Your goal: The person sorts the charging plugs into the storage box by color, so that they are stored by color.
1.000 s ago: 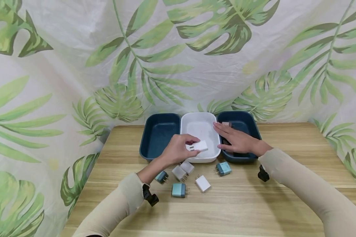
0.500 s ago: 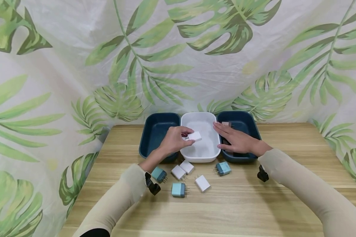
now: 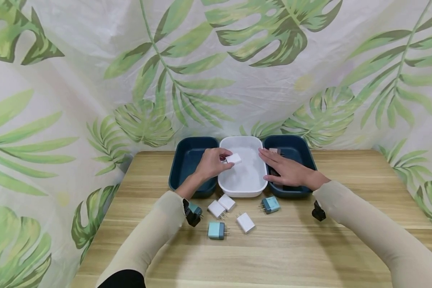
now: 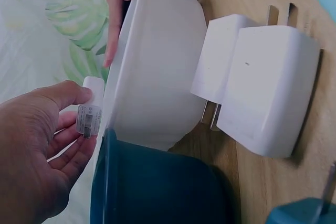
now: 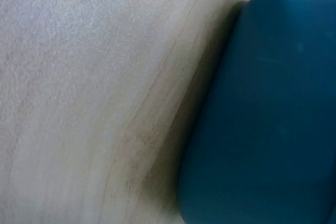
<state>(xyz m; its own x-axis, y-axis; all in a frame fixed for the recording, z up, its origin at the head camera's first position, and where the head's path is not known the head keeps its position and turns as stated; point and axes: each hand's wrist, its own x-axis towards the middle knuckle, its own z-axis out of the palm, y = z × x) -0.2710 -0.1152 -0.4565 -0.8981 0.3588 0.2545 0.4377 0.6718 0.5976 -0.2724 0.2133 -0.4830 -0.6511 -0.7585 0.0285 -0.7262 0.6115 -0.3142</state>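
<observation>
White charger [image 3: 234,159] swings deeper over the white tray [image 3: 248,178]

Left hand [image 3: 211,163], thumb and fingertips pinching the charger, has carried it back from the tray's near end; aloft, so not yet placed! Right hand [image 3: 289,171], fingers straight, grasping nothing visible, spans the dark blue tray [image 3: 299,148]. Below, wood-grain table [image 3: 284,256]; behind, leaf-print cloth [image 3: 266,96].

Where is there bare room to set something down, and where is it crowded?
Bare: wooden tabletop left of the left navy tray, right of the right navy tray, and between the sleeves, nearer than the teal chargers. Crowded: before the white tray, where white chargers also lie.
</observation>
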